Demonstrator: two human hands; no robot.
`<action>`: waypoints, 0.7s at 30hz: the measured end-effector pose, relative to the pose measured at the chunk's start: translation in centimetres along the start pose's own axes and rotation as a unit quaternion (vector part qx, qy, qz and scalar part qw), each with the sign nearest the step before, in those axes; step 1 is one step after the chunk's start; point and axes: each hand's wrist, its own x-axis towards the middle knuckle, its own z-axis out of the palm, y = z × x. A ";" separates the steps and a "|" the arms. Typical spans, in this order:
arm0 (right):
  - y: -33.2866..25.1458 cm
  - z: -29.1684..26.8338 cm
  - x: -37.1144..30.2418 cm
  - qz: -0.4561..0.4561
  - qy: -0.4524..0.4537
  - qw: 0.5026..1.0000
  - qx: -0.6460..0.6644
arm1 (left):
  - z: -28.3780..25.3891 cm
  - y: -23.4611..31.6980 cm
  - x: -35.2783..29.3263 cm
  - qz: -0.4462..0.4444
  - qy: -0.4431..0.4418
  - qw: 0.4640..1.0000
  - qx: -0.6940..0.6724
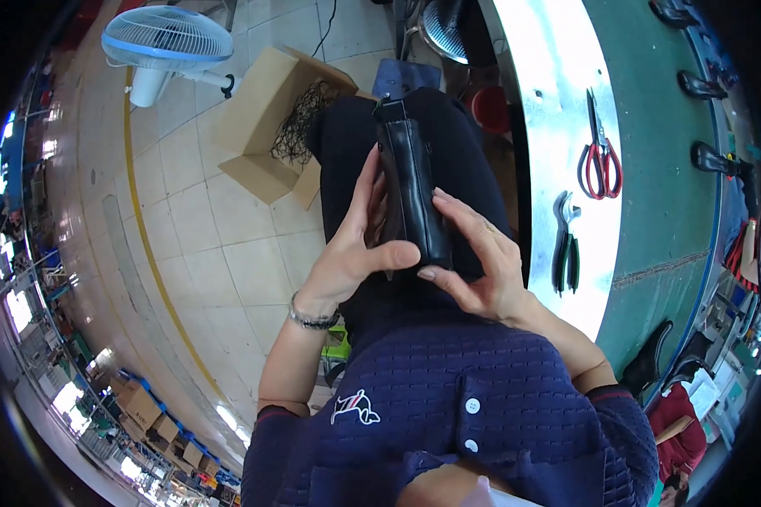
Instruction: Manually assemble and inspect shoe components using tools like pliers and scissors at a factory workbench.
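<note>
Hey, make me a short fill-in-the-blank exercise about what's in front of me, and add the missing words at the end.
1. The leather-looking item between the left hand and the right hand is ____ in colour.
2. The scissors on the metal surface have handles coloured ____.
3. The tool lying just below the scissors in the picture is a pair of ____.
4. The open box on the tiled floor is made of ____.

Missing words: black; red; pliers; cardboard.

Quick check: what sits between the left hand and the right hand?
A glossy black item lies between the left hand and the right hand, both touching it; the head view shows this.
</note>
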 end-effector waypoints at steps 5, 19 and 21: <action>0.3 -0.1 -1.4 -0.046 -0.008 0.998 -0.048 | 1.4 0.4 -0.5 -0.070 0.030 0.997 0.013; -0.1 -2.3 0.6 0.083 0.065 0.994 0.037 | -1.0 -1.6 -0.4 0.006 -0.103 0.960 0.259; 0.0 -2.8 2.6 0.153 0.128 0.972 0.126 | 0.1 -2.1 -0.6 0.029 -0.062 0.954 0.292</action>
